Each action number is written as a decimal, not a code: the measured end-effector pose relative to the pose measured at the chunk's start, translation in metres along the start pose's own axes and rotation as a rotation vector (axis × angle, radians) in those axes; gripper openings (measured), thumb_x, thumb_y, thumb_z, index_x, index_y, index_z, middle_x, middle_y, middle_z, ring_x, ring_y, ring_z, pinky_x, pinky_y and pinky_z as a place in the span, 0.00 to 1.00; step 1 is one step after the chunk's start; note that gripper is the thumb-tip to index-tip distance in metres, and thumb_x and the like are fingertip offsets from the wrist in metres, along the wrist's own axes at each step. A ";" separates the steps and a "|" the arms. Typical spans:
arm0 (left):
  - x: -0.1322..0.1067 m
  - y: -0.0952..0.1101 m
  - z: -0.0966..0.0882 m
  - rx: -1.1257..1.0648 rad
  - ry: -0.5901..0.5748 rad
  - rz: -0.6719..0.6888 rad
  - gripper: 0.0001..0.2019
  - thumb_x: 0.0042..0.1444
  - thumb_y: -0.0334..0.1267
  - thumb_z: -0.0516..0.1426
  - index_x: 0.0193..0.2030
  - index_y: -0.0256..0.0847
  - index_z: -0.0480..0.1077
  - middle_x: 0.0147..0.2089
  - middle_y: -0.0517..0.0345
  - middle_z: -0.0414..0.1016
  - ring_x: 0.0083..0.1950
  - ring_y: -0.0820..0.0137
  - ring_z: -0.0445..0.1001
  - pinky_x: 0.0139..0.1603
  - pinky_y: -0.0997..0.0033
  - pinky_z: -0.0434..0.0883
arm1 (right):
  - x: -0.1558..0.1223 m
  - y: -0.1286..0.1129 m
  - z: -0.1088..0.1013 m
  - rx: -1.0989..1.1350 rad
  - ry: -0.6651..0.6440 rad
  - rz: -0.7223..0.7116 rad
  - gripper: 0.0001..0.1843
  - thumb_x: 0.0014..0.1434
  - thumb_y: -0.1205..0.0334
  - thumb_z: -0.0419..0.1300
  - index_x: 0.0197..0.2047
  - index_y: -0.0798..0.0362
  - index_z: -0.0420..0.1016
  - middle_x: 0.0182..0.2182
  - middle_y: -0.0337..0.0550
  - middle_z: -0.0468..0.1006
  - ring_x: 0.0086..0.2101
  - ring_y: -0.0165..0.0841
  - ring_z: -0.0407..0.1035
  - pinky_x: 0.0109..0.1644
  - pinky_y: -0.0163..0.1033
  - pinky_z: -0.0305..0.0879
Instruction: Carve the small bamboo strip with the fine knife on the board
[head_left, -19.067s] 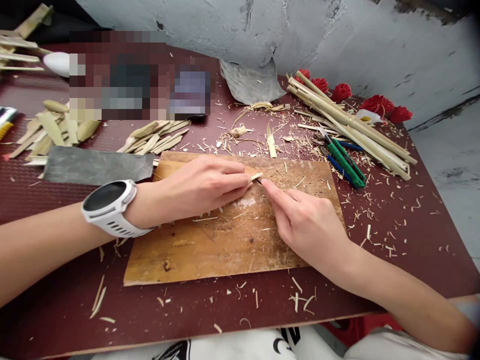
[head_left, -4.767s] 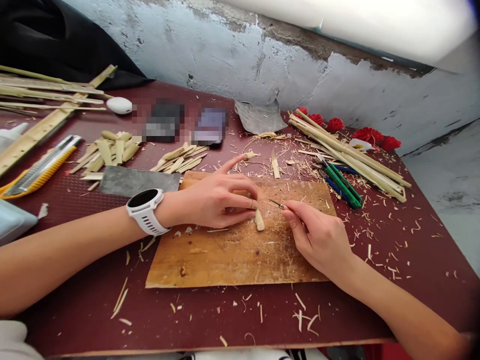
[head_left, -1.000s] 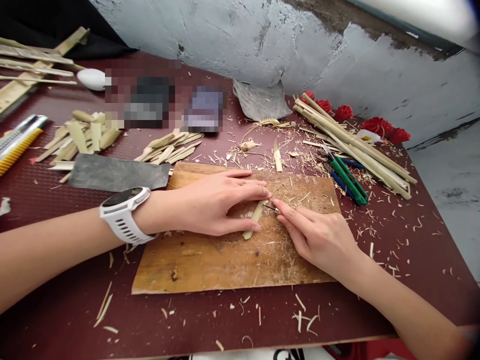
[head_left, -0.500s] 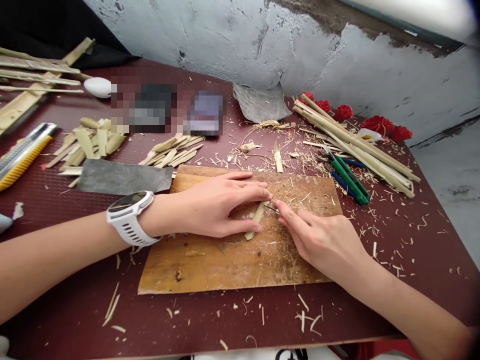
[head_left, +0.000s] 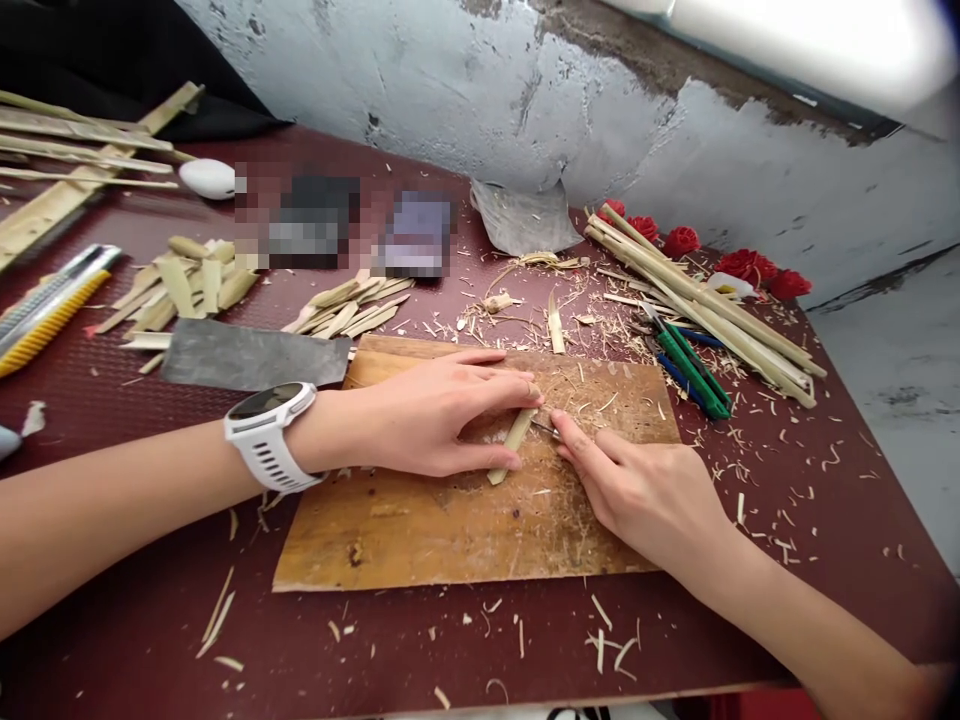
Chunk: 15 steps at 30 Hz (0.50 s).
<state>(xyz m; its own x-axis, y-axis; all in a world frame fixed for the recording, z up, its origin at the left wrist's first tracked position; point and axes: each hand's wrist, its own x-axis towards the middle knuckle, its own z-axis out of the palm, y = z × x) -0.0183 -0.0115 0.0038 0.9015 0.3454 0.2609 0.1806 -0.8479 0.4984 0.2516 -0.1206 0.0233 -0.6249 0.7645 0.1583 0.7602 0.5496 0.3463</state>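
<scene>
My left hand (head_left: 427,415), wearing a white watch (head_left: 270,430) on the wrist, lies over a wooden board (head_left: 420,530). Its thumb and fingertips pin a short, pale bamboo strip (head_left: 516,438) slantwise against the wood, and the strip's near end is cut to a blunt point. Closed fingers of my right hand (head_left: 630,480) grip a knife with a thin metal blade (head_left: 545,428); the hand hides its handle. The blade tip is close to the strip's right edge, and I cannot tell whether it touches.
Grey sheet (head_left: 255,355) and piles of cut strips (head_left: 352,305) are left of the board. Long stalks (head_left: 705,300), red flowers (head_left: 750,268) and a green cutter (head_left: 694,365) sit at right. A yellow cutter (head_left: 56,310) lies far left. Shavings litter the table (head_left: 810,560).
The view has shifted slightly. My right hand and the blade have drawn a little down and away from my left fingertips. My left hand keeps its hold on the strip.
</scene>
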 end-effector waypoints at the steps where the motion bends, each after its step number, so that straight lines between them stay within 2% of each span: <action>1: -0.001 0.001 0.000 -0.006 0.014 0.000 0.24 0.72 0.50 0.60 0.68 0.41 0.64 0.66 0.46 0.78 0.66 0.59 0.78 0.82 0.50 0.56 | 0.001 0.000 -0.001 0.001 0.019 0.003 0.22 0.71 0.63 0.62 0.66 0.53 0.78 0.30 0.38 0.84 0.19 0.28 0.66 0.25 0.41 0.47; 6: -0.003 0.004 0.000 -0.045 0.082 -0.025 0.27 0.68 0.47 0.66 0.68 0.44 0.64 0.67 0.47 0.77 0.68 0.58 0.75 0.79 0.49 0.60 | 0.005 0.003 -0.005 0.066 0.111 0.101 0.18 0.74 0.54 0.61 0.60 0.52 0.82 0.30 0.37 0.83 0.23 0.28 0.69 0.28 0.39 0.52; 9: -0.002 0.005 0.000 -0.126 0.108 -0.050 0.30 0.64 0.46 0.69 0.68 0.43 0.64 0.64 0.45 0.76 0.64 0.58 0.76 0.68 0.55 0.71 | 0.006 0.006 -0.003 0.076 0.130 0.181 0.20 0.73 0.49 0.61 0.59 0.52 0.82 0.31 0.37 0.82 0.26 0.30 0.71 0.29 0.40 0.54; 11: -0.001 0.005 0.000 -0.199 0.128 -0.065 0.30 0.64 0.42 0.69 0.68 0.40 0.63 0.61 0.45 0.75 0.56 0.62 0.78 0.57 0.62 0.77 | 0.008 0.008 -0.001 0.076 0.137 0.207 0.19 0.72 0.49 0.62 0.58 0.52 0.82 0.33 0.38 0.82 0.29 0.32 0.73 0.31 0.40 0.57; 13: -0.001 0.006 0.000 -0.245 0.142 -0.058 0.25 0.66 0.39 0.67 0.66 0.38 0.66 0.59 0.46 0.73 0.48 0.67 0.78 0.49 0.67 0.78 | 0.010 0.011 0.002 0.071 0.171 0.218 0.18 0.71 0.51 0.63 0.57 0.53 0.81 0.34 0.41 0.82 0.31 0.35 0.74 0.33 0.41 0.60; 15: 0.001 0.007 0.000 -0.257 0.167 -0.032 0.17 0.68 0.37 0.64 0.60 0.38 0.71 0.58 0.47 0.72 0.47 0.69 0.78 0.49 0.68 0.78 | 0.011 0.014 0.006 0.097 0.247 0.209 0.16 0.71 0.57 0.64 0.57 0.55 0.80 0.38 0.45 0.83 0.35 0.38 0.76 0.38 0.42 0.66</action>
<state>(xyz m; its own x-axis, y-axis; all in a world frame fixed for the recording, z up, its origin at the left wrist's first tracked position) -0.0168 -0.0169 0.0078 0.8159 0.4499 0.3632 0.0835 -0.7132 0.6960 0.2562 -0.1027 0.0245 -0.4690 0.7657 0.4401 0.8823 0.4284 0.1950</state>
